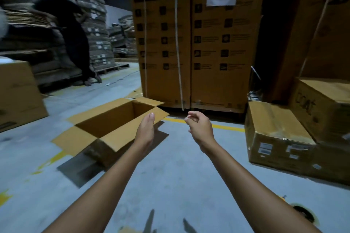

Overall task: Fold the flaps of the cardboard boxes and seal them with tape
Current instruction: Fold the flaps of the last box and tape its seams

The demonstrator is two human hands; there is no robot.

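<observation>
Reaching out over the grey floor (pixel 170 176) with both bare arms, left hand (pixel 145 128) flat, fingers (pixel 151 117) pressed together beside the near flap of the open cardboard box (pixel 113 125) sitting on the floor, right hand (pixel 200 126) empty, fingers loosely curled, before tall stacked cartons (pixel 198 43).

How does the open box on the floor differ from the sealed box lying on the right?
The open box has its flaps spread outward and shows an empty inside; the sealed box is closed. The sealed box carries white labels on its side, while none show on the open box. Both are brown cardboard resting on the floor.
</observation>
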